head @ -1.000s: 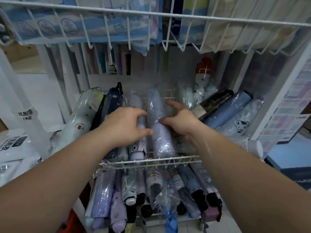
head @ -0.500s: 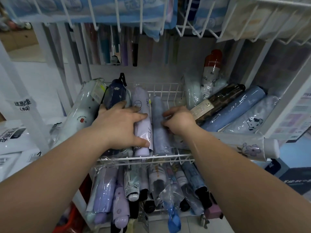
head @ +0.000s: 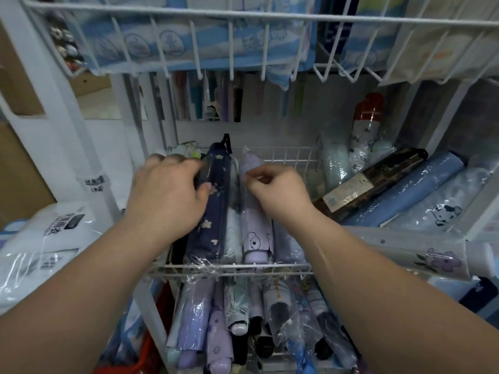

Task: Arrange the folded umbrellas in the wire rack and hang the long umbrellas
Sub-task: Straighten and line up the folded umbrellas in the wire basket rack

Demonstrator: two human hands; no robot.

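Left hand (head: 167, 195) curled round navy umbrella (head: 216, 209), right hand (head: 278, 195) pinching wrap on lilac umbrella (head: 255, 230); both lying lengthwise in wire rack (head: 229, 267). Likely risks: slick plastic slipping, wrap tearing, neighbours rolling askew.

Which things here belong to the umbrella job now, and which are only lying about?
Job in hand: left hand holding the navy flowered umbrella; right hand pinching the lilac bear umbrella; the wire rack they lie in.
Lying about: white packets on the left; blue packets in the upper basket.
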